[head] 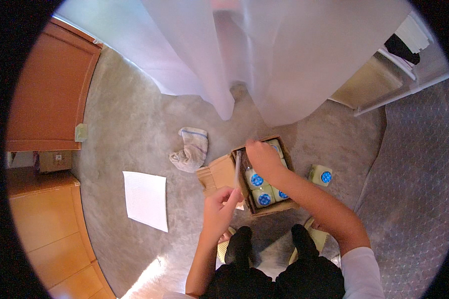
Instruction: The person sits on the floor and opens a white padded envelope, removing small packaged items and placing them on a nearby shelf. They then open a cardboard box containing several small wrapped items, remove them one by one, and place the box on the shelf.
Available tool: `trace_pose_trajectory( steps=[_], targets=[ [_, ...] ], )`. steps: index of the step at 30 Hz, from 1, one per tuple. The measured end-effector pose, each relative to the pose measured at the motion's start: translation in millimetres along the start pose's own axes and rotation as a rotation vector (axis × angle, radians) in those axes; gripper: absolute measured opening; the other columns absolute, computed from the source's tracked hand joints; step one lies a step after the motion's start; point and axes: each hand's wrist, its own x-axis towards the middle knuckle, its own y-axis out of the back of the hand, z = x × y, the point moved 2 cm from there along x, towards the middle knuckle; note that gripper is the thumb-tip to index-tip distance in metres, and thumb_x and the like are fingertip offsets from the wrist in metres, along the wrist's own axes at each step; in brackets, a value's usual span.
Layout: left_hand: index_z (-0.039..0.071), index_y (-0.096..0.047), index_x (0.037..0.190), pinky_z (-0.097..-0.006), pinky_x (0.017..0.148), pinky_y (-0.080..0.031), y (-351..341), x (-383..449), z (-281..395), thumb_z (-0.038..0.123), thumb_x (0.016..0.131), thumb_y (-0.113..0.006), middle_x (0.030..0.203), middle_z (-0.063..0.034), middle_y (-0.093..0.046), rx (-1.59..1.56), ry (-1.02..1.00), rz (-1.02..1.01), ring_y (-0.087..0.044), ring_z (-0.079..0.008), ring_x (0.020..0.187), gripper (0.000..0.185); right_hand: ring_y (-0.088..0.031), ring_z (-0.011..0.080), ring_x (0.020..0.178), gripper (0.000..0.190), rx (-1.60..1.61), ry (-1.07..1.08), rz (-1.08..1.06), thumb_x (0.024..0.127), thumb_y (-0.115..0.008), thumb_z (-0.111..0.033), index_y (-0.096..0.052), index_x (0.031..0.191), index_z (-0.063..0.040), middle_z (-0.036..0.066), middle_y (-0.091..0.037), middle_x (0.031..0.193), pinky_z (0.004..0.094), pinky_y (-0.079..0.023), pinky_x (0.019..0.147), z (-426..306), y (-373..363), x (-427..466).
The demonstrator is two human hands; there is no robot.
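Note:
Before my feet, an open cardboard box (217,170) holds several squarish pale-green containers with round blue patterned tops (264,199). My left hand (221,209) is at the near left side of the box, thumb and finger pinched on the lower end of a narrow translucent strip (238,168). The strip stretches up along the box's left rim. My right hand (263,159) reaches over the box to its far left corner, above the containers. Its fingertips are bent downward and partly hidden, so its hold is unclear. Another such container (320,175) lies on the floor to the right.
A crumpled cloth (191,149) and a white sheet (146,201) lie on the concrete floor to the left. White curtains (194,56) hang ahead. Wooden cabinets (56,86) line the left, with a small translucent box (81,132) beside them. A grey patterned mat (415,168) covers the right.

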Motion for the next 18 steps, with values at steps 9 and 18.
trace_pose_trajectory(
  steps=[9,18],
  targets=[
    [-0.003,-0.06,0.073,-0.0225,0.06,-0.044,-0.4,3.6,0.9,0.021,0.085,-0.051,0.068,-0.0064,-0.061,0.006,0.014,0.006,-0.056,-0.0102,0.064,0.028,-0.058,0.0358,0.065,0.012,0.144,-0.155,0.002,0.077,-0.053,-0.01,-0.049,0.084,-0.001,0.018,-0.058,0.069,0.041,-0.048,0.055,12.0,-2.4,9.4],
    [-0.004,-0.059,0.072,-0.023,0.053,-0.044,-8.8,13.3,-22.6,0.022,0.084,-0.052,0.065,-0.0078,-0.06,0.007,0.083,0.064,-0.058,-0.0122,0.058,0.029,-0.056,0.036,0.062,0.02,0.187,0.002,0.189,0.082,-0.051,-0.025,-0.049,0.084,-0.004,0.017,-0.057,0.066,0.0434,-0.045,0.053,18.6,12.4,1.9]
  ],
)
